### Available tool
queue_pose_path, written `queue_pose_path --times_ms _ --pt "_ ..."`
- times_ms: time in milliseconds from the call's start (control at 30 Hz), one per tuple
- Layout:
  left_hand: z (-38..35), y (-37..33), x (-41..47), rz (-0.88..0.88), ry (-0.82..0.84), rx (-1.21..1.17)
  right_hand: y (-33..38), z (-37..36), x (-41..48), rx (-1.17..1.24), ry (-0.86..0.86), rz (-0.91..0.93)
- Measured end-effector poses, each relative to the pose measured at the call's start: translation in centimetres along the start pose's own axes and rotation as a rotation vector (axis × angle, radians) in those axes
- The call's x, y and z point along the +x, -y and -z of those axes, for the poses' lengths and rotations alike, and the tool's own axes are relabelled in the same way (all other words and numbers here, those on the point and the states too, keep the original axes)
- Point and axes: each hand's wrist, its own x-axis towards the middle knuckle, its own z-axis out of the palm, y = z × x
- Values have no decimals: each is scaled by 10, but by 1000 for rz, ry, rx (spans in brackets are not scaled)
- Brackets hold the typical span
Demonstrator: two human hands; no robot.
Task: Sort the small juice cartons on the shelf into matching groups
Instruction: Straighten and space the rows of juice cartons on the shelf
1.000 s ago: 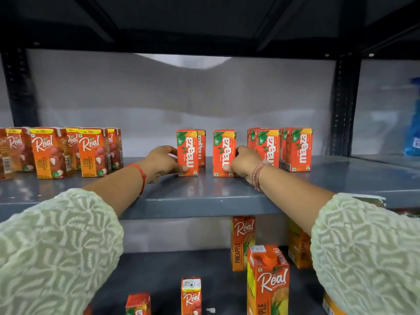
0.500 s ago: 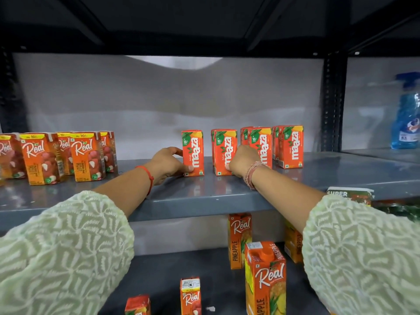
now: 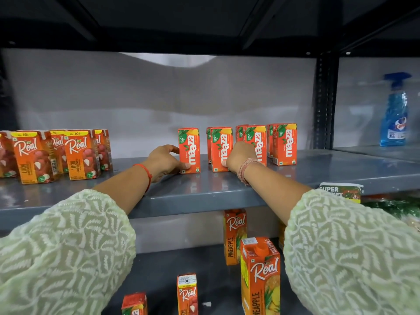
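fingers [image 3: 169, 153] of left hand [image 3: 164, 161] wrapped on lone carton [image 3: 189, 151]; right hand [image 3: 239, 156] clasping next carton [image 3: 221, 148]. slide both toward three o'clock, upright, flush with row [image 3: 270, 144].

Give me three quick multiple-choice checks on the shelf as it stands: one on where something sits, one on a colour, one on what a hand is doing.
1. Where is the spray bottle?
A. Far right, past the black upright
B. Among the Real Litchi cartons
C. On the lower shelf

2. What colour is the liquid in it?
A. Green
B. Blue
C. Clear

3. What is the left hand doing?
A. Hanging free of the shelf
B. Lifting a carton high
C. Touching the leftmost Maaza carton, which stands on the shelf

Answers:
1 A, it stands at the right beyond the black upright, while the Real Litchi cartons are far left.
2 B, the bottle's body shows blue.
3 C, its fingers meet that carton's side near the base, and the carton stands upright; the right hand touches the next Maaza carton.
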Motion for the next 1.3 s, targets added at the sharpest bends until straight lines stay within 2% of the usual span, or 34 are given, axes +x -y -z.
queue_pose_path --times_ms 533,767,867,933,1000,1067,1167,1300 --pt "0 2 1 -18 -4 58 -1 1 -3 20 2 -6" --pt "-2 1 -4 -43 -46 186 -2 7 -5 60 17 -62" --pt "2 -4 -16 -79 -182 309 -14 11 -9 79 -17 -38" --pt "4 -8 -29 -197 -363 340 -32 20 -12 110 -88 -10" --pt "-4 -13 -44 -351 -471 253 -49 35 -16 113 -197 -20" --pt "-23 -23 -51 -402 -397 215 -62 49 -12 64 -193 -36" --pt "-49 -41 -44 -249 -173 279 -67 56 3 12 -16 -90" --pt "-63 -49 -28 -90 -112 328 -69 56 18 94 84 -60"
